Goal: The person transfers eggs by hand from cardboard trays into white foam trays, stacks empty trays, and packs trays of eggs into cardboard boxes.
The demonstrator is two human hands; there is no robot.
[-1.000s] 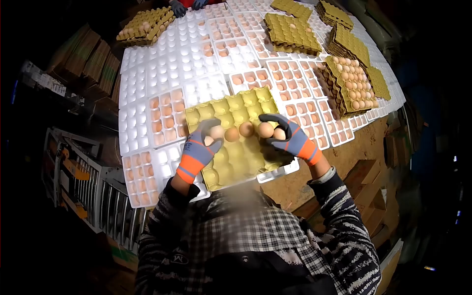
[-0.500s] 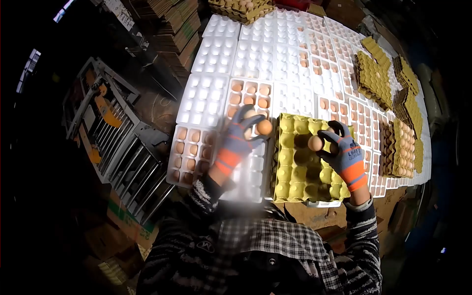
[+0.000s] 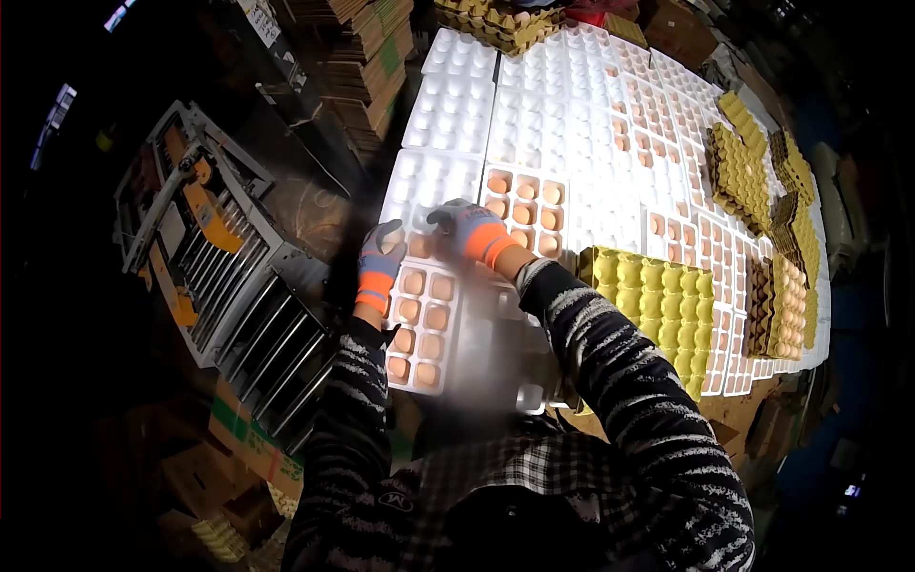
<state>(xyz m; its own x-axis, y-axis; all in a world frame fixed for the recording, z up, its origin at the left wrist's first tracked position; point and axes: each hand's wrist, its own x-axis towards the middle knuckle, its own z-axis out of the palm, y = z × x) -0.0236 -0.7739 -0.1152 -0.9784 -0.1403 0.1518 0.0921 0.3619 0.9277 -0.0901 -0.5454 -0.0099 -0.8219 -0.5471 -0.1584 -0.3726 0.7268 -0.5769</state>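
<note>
My left hand [image 3: 381,259], in a grey glove with an orange cuff, is closed at the far left corner of a white foam egg tray [image 3: 457,272] holding brown eggs [image 3: 408,312]. Beside it, my right hand [image 3: 469,229] reaches across with curled fingers over the far end of that tray, where it meets another white tray [image 3: 434,176]. What lies inside the fingers of either hand is unclear. To the right, a foam tray [image 3: 485,205] holds brown eggs [image 3: 523,214]. A yellow pulp egg tray [image 3: 658,296] lies right of my right forearm.
White foam trays [image 3: 534,114] cover the table, many with eggs on the right. Pulp trays [image 3: 739,172] and a stack with eggs [image 3: 786,296] stand at the right. A roller conveyor [image 3: 248,315] stands left, with flattened cardboard [image 3: 367,57] behind. Blur covers the near middle.
My right hand has left the yellow pulp tray and crossed to the left. My left hand has moved left from the middle foam tray. The view has shifted, moving the table rightward.
</note>
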